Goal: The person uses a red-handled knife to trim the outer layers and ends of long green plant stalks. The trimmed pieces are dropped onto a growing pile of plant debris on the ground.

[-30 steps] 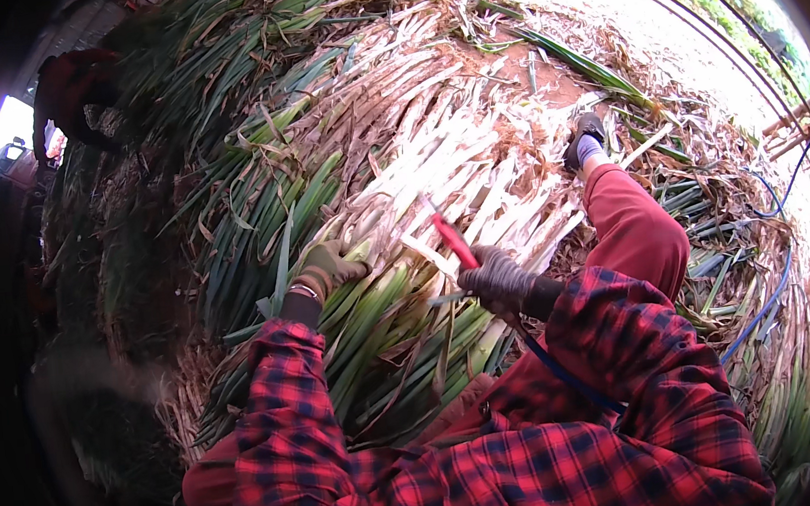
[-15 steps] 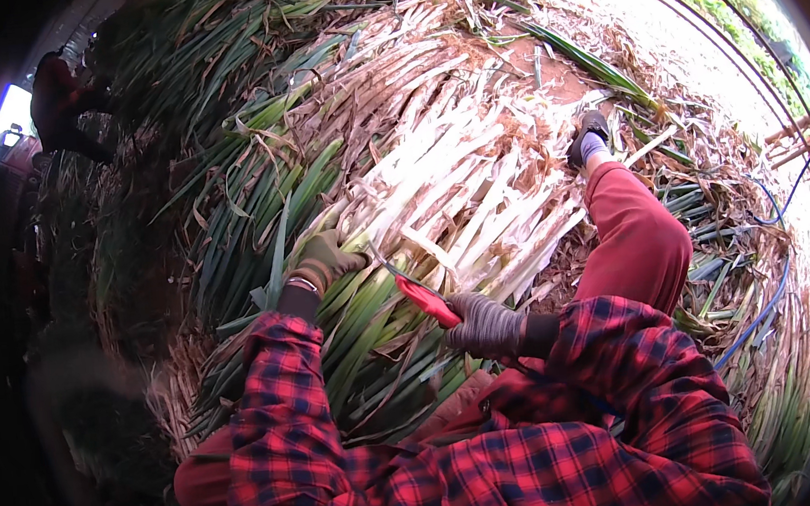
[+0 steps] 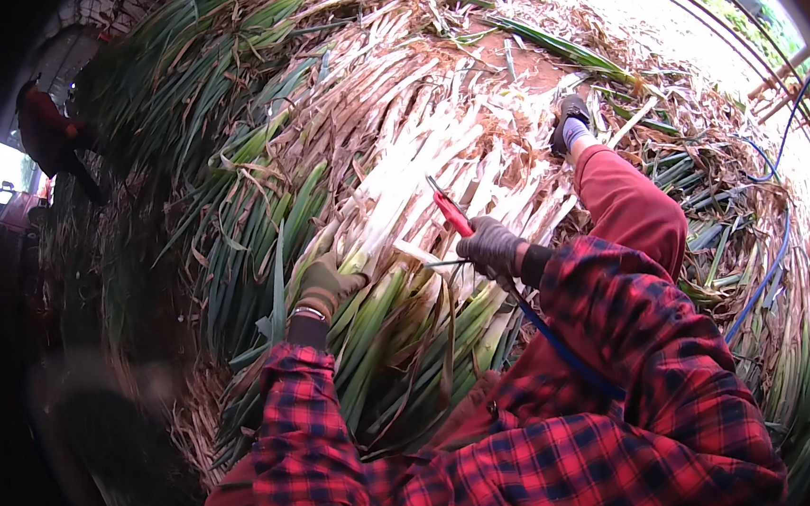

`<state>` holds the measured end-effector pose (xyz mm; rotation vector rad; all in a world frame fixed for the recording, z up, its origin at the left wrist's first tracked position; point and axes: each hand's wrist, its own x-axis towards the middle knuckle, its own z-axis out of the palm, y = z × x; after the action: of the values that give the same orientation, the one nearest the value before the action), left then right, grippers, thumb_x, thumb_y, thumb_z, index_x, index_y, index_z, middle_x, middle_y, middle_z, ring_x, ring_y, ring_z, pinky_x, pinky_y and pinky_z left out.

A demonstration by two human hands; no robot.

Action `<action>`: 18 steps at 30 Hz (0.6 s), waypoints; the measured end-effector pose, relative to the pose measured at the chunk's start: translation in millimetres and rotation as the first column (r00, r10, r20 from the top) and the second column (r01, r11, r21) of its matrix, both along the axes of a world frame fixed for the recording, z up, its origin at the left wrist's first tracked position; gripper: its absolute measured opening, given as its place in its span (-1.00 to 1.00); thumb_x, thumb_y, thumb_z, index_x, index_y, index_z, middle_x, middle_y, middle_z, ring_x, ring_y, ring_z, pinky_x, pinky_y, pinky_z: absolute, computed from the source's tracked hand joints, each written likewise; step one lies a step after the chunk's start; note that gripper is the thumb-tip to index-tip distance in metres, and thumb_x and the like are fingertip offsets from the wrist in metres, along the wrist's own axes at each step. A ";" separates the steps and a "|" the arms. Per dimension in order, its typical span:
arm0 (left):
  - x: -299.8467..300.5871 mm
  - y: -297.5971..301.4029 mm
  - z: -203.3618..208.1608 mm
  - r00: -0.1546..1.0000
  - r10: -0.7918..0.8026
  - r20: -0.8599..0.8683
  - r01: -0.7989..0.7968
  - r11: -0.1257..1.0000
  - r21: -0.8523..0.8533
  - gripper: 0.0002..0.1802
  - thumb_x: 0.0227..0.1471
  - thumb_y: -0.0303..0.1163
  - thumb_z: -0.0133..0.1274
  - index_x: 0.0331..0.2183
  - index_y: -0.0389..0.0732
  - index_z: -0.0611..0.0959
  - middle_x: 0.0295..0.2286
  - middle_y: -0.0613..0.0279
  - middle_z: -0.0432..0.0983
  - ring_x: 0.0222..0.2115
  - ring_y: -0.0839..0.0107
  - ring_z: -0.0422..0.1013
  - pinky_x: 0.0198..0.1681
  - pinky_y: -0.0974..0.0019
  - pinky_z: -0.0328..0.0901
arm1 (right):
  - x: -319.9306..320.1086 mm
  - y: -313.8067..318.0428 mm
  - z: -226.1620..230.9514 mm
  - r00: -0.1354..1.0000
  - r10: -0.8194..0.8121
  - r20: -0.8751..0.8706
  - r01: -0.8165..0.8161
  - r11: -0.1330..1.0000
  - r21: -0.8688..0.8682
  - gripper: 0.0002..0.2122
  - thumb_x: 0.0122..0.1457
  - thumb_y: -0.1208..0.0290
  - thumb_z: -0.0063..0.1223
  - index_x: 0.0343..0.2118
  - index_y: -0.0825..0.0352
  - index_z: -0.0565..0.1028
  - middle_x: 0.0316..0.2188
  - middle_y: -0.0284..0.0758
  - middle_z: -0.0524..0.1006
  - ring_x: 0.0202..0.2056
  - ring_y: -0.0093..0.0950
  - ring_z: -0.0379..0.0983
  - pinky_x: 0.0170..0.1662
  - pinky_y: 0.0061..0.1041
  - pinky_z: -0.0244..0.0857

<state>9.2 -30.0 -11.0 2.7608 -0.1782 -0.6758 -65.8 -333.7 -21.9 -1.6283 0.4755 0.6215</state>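
My left hand (image 3: pixel 329 283), in a brown-green glove, is closed around a pale green onion stalk at the near side of a wide spread of long green onions (image 3: pixel 409 181). Their white stems point away to the upper right, while the leaves (image 3: pixel 372 322) fan toward me. My right hand (image 3: pixel 492 246), in a grey glove, grips a red air gun (image 3: pixel 450 214) with a thin metal nozzle angled up and left above the white stems. A blue hose (image 3: pixel 565 347) runs from that hand down across my lap. A thin green leaf touches the right glove.
More green onions (image 3: pixel 202 88) are heaped at the far left, beside a person in dark clothes (image 3: pixel 51 133). My shoe (image 3: pixel 569 121) rests among dry husks on the right. Another length of blue hose (image 3: pixel 771 291) lies over onions near the right edge, below curved dark rails.
My right hand has lifted away from me and right, and the air gun's nozzle has swung up, away from my left hand. The left hand stays on the stalk. The hose now shows.
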 end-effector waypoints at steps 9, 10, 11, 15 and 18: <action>0.1 -0.5 1.2 0.999 0.031 -0.022 -0.032 0.997 -0.064 -0.22 -0.39 -0.02 0.30 -0.15 -0.37 0.58 -0.27 -0.14 0.55 -0.23 0.09 0.49 -0.14 0.23 0.34 | 60.2 -17.2 -20.6 0.995 -0.095 0.008 0.095 0.994 -0.057 -0.81 -0.11 0.43 0.09 -0.46 0.42 0.41 -0.77 -0.33 0.36 -0.83 -0.50 0.26 -0.79 -0.50 0.14; 0.6 0.3 0.7 0.999 0.033 -0.028 -0.035 0.997 -0.065 -0.22 -0.39 -0.02 0.30 -0.15 -0.37 0.58 -0.28 -0.14 0.56 -0.23 0.09 0.49 -0.15 0.23 0.34 | 66.6 -19.6 -19.3 0.994 -0.113 0.005 0.113 0.992 -0.060 -0.83 -0.12 0.42 0.09 -0.49 0.41 0.42 -0.78 -0.32 0.36 -0.83 -0.50 0.26 -0.80 -0.50 0.13; 0.7 1.0 0.3 0.999 0.036 -0.035 -0.038 0.997 -0.066 -0.22 -0.39 -0.02 0.30 -0.15 -0.37 0.58 -0.28 -0.14 0.56 -0.24 0.09 0.50 -0.15 0.23 0.34 | 74.6 -23.3 -23.5 0.995 -0.103 -0.006 0.102 0.993 -0.067 -0.85 -0.13 0.41 0.08 -0.58 0.40 0.42 -0.78 -0.31 0.37 -0.84 -0.49 0.26 -0.80 -0.49 0.14; -0.2 -0.3 4.5 0.999 0.046 -0.016 -0.048 0.995 -0.087 -0.28 -0.38 -0.04 0.31 -0.20 -0.38 0.60 -0.34 -0.12 0.57 -0.29 0.11 0.51 -0.18 0.25 0.35 | 99.6 -34.2 -30.3 0.985 -0.170 0.019 0.171 0.985 -0.039 -0.86 -0.14 0.47 0.05 -0.58 0.47 0.47 -0.75 -0.22 0.44 -0.75 -0.43 0.37 -0.71 -0.42 0.21; 1.1 -3.7 0.0 0.999 0.044 -0.024 -0.046 0.992 -0.117 -0.34 -0.38 -0.08 0.31 -0.24 -0.37 0.62 -0.37 -0.10 0.58 -0.32 0.14 0.51 -0.20 0.27 0.35 | 121.0 -49.9 -51.2 0.979 -0.204 0.009 0.205 0.977 -0.053 -0.83 -0.12 0.45 0.07 -0.50 0.48 0.46 -0.71 -0.21 0.46 -0.74 -0.42 0.38 -0.71 -0.40 0.21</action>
<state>10.3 -33.7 -11.0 2.6363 -0.1460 -0.6612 55.2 -383.6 -73.1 -1.6053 0.6528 0.4549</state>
